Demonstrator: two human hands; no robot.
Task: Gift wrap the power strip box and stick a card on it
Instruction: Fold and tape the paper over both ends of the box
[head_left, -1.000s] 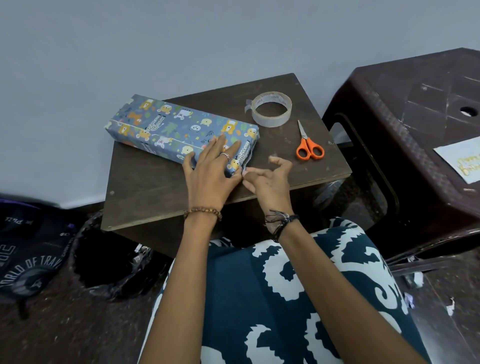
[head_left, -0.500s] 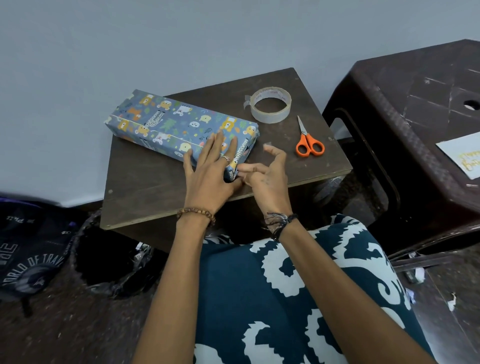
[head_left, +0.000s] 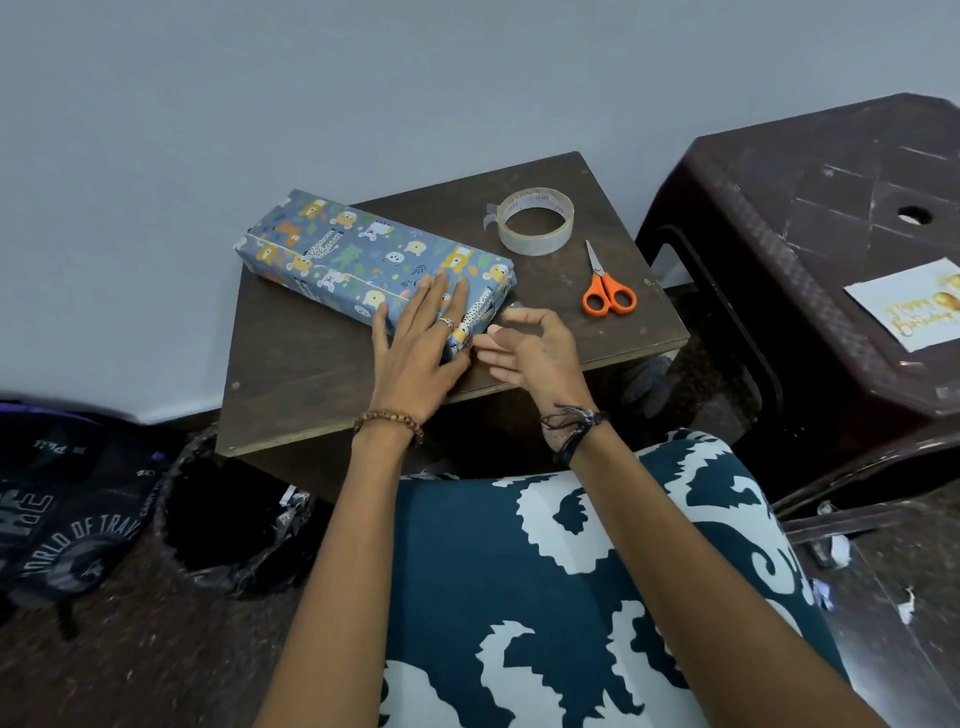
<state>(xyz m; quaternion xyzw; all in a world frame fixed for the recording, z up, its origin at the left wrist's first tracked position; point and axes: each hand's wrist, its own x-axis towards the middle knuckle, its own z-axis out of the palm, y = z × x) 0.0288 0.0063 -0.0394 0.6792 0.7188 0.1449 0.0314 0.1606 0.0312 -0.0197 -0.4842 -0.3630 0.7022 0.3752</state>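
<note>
The power strip box, wrapped in blue paper with cartoon animals, lies slantwise on a small dark wooden table. My left hand rests flat on the box's near end with straight fingers. Just to the right, at the box's near end face, my right hand hovers with loosely curled fingers and holds nothing I can see. A white birthday card with gold lettering lies on the dark plastic stool at the right.
A roll of clear tape and orange-handled scissors lie on the table's right side. A bin with a black liner stands below the table's left, beside a dark bag. The grey wall is close behind.
My right hand has drawn back slightly from the box's end, its fingers loosening. My left hand stays flat on the box. The camera view shifted a little.
</note>
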